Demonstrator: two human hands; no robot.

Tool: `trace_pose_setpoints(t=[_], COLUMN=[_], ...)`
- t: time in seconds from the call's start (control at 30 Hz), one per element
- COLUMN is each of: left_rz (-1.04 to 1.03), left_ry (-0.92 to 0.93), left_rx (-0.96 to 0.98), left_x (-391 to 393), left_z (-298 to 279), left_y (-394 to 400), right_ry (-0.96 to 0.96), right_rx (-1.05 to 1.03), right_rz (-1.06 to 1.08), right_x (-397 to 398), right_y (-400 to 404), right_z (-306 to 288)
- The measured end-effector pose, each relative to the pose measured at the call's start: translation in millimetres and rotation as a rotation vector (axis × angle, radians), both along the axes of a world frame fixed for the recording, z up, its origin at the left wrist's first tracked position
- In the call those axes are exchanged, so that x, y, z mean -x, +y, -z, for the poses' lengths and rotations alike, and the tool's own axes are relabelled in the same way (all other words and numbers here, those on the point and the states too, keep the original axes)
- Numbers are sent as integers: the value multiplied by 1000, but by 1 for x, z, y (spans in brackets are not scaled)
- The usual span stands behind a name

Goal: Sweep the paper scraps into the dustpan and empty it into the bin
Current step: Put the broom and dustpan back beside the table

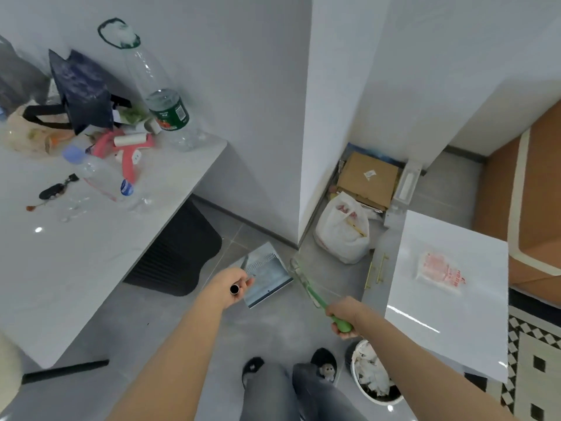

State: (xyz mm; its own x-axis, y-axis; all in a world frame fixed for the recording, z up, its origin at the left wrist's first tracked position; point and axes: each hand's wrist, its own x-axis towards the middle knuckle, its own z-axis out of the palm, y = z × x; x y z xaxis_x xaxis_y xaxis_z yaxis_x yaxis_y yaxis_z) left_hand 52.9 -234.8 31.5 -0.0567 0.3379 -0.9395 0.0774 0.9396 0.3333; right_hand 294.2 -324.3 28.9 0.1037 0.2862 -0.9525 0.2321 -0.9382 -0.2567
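Left hand (232,281) grips the dustpan (267,278) handle, right hand (344,314) grips the green brush (306,287). Dustpan's on the floor, twelve o'clock of the feet; bin (373,375) at three. Looks light and stiff, so I'd carry it by the handle.

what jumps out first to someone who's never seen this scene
Mid-frame, the left hand grips the dustpan handle, the grey dustpan low over the floor, while the right hand grips the green broom beside it. At lower right a white bin full of crumpled paper sits beside the feet. A big clear bottle stands on the cluttered white table at left.
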Motion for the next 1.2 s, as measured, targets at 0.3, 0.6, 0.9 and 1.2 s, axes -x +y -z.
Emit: trace_pose_setpoints(t=[0.3, 0.6, 0.9, 1.2], left_rz=[327, 674, 912, 935], left_ry=[41, 113, 189, 242], left_rx=[113, 215, 243, 291], left_x=[-23, -50, -92, -102], left_z=[43, 91, 117, 109], left_y=[123, 204, 277, 319], right_ry=[-92, -131, -104, -120], right_rx=[100, 250, 250, 203], right_rz=[-89, -77, 10, 134], right_x=[-9, 11, 24, 34], right_y=[55, 87, 78, 71], right_z=[10, 38, 71, 75])
